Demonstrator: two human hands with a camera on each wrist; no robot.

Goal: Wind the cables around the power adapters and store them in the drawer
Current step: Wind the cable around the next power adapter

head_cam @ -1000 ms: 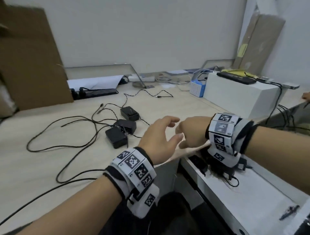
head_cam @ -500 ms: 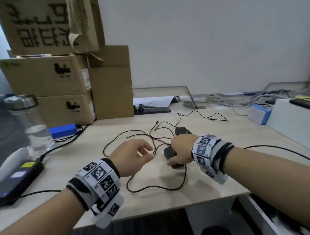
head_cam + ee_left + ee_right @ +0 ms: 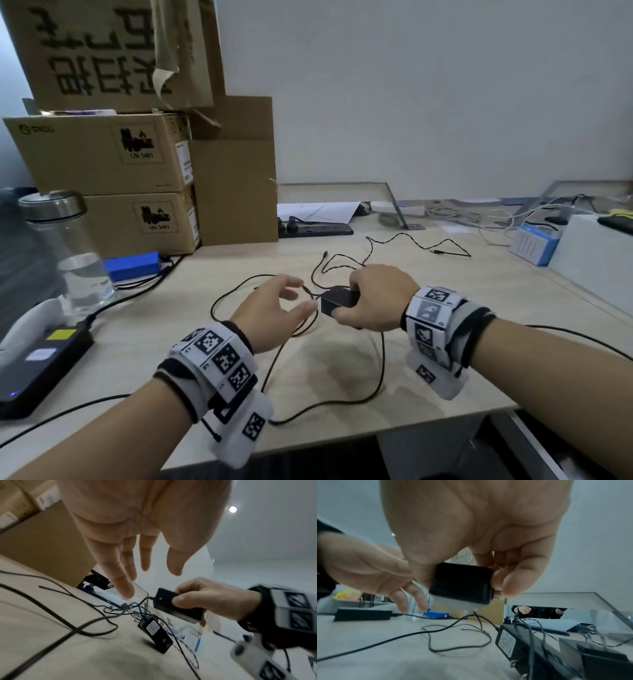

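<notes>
Fingers [image 3: 178,599] of your right hand [image 3: 375,301] pinched the black rectangular power adapter [image 3: 339,298] above the tabletop [image 3: 342,370]; your left hand [image 3: 274,313] hovered spread, empty. Its thin black cable [image 3: 378,373] looked tangled and could have dragged neighbours.

A black adapter [image 3: 337,299] is lifted off the counter [image 3: 445,342], pinched in the right grip [image 3: 371,301], its cable [image 3: 378,370] hanging down and looping loose over the counter. A second black adapter [image 3: 155,631] stands on edge below, its label showing, amid tangled thin cables. A third [image 3: 606,665] lies just beside it.
</notes>
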